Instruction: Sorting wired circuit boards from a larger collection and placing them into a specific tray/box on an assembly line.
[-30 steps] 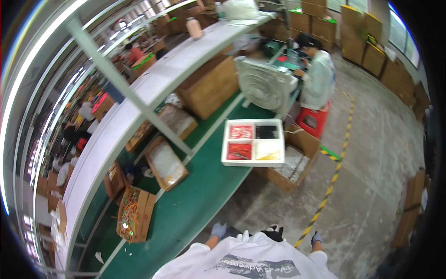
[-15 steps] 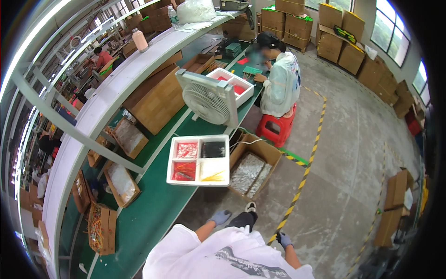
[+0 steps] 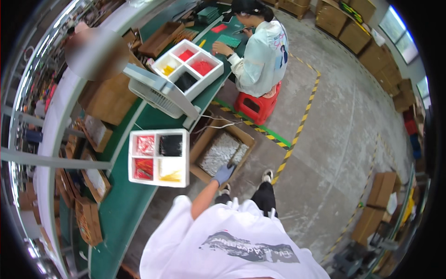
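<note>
My left hand [image 3: 224,173], in a grey-blue glove, reaches down to the near edge of an open cardboard box [image 3: 197,163] on the floor beside the bench. Its fingertips look dark and lie by the box's inner divider [image 3: 240,152]. They are too small and unclear to show whether they grip anything. Inside the box lie many silvery, shiny pieces [image 3: 218,153]. No part of my right hand shows. Left of the box, a white foam tray [image 3: 186,158] with red, black and yellow parts in its compartments sits on the bench edge.
The green bench [image 3: 121,204] carries a grey fan [image 3: 155,93], a second foam tray [image 3: 197,90] and cardboard bins [image 3: 88,221]. A seated person [image 3: 262,56] works at the bench on a red stool [image 3: 258,104]. White cables [image 3: 218,124] cross the box's far side. Striped tape [image 3: 297,135] marks the floor.
My left hand has moved forward from beside my body to the cardboard box. My right hand has left the view. My view has turned and come nearer the box.
</note>
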{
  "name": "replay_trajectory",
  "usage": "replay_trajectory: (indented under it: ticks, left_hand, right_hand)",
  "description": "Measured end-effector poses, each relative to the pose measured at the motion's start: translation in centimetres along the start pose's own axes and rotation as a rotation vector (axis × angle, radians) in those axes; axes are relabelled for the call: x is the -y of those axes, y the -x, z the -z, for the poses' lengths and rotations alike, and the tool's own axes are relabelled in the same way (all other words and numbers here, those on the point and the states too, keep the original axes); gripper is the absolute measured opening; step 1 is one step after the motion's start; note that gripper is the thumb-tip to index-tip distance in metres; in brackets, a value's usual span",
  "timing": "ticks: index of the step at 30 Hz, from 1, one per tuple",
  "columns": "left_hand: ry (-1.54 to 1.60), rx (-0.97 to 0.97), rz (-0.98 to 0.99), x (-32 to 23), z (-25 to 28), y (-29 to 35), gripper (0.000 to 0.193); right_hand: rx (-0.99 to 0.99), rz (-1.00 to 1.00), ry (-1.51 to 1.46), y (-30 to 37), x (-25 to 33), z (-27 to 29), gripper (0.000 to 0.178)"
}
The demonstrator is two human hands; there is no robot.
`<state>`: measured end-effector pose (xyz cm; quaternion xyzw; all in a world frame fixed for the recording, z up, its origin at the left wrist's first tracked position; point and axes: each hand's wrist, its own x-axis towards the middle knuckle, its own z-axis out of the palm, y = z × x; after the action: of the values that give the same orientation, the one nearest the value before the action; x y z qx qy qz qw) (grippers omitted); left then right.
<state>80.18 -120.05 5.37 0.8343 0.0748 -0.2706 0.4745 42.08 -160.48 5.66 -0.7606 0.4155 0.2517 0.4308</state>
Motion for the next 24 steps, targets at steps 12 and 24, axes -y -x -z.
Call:
replay_trajectory:
  ticks: [12, 24]
  left_hand:
    - [0.134, -0.384, 0.571, 0.4, -16.0, 12.1, 0.044]
    - [-0.003, -0.209, 0.656, 7.7, -32.4, 19.4, 0.06]
  right_hand:
    - [0.387, 0.166, -0.309, -37.5, 31.2, 13.6, 0.033]
    - [0.744, 0.598, 0.624, -20.6, 50.5, 9.5, 0.03]
